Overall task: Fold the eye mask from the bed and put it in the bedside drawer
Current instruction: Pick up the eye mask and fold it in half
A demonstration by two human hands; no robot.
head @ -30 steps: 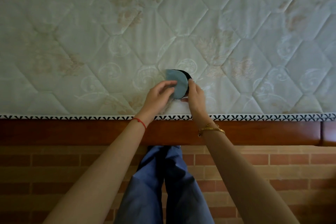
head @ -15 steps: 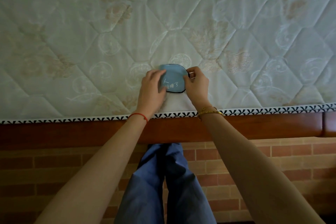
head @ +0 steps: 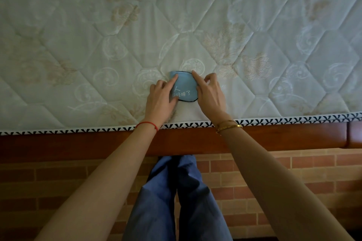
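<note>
Eye mask (head: 185,86), light blue with a thin black edge and white lettering, lies folded flat on the quilted mattress (head: 78,45), close to the near edge and a touch right of centre in view. Both hands are on it. The left hand (head: 161,97) comes in from seven o'clock of the mask, palm down over its left side, fingers stretched out flat and pressing the fabric, the index fingertip reaching up to the corner at eleven o'clock. The right hand (head: 210,94) sits at three o'clock, index finger extended and touching the mask's upper edge at about one o'clock, the remaining fingers curled loosely; whether the thumb grips the right edge underneath, I cannot tell. Neither hand lifts the mask; it rests on the mattress surface.

A red string bracelet (head: 147,124) circles the left wrist, gold bangles (head: 228,126) the right. At six o'clock from the mask runs the black-and-white patterned piping (head: 78,130) of the mattress, then the reddish wooden bed frame (head: 78,145). Below that, blue trousers (head: 176,197) stand over a brick-pattern floor (head: 293,170).
</note>
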